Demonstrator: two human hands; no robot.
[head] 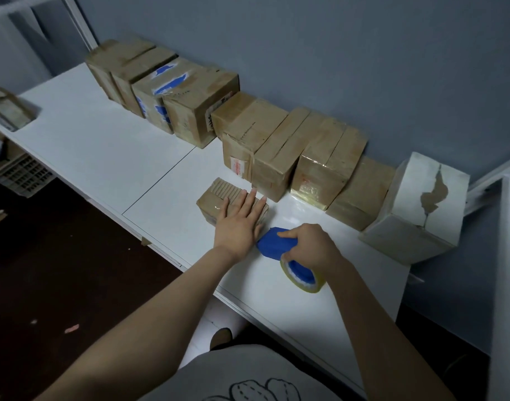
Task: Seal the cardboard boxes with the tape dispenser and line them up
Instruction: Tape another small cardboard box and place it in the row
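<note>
the left hand lies flat, fingers spread, on the small box. just right of that box, the right hand grips the blue tape dispenser (roll toward the person); behind it stands the box row.

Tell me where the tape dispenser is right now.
The blue tape dispenser is low and right of centre in the head view, held on the white table by the right hand, just right of the small cardboard box under the left hand.

Tan cardboard boxes line a grey-blue wall on a white tabletop. One box carries blue and white patches; the end box is white, torn to brown. The tape dispenser is bright blue, its tape roll yellowish.
</note>
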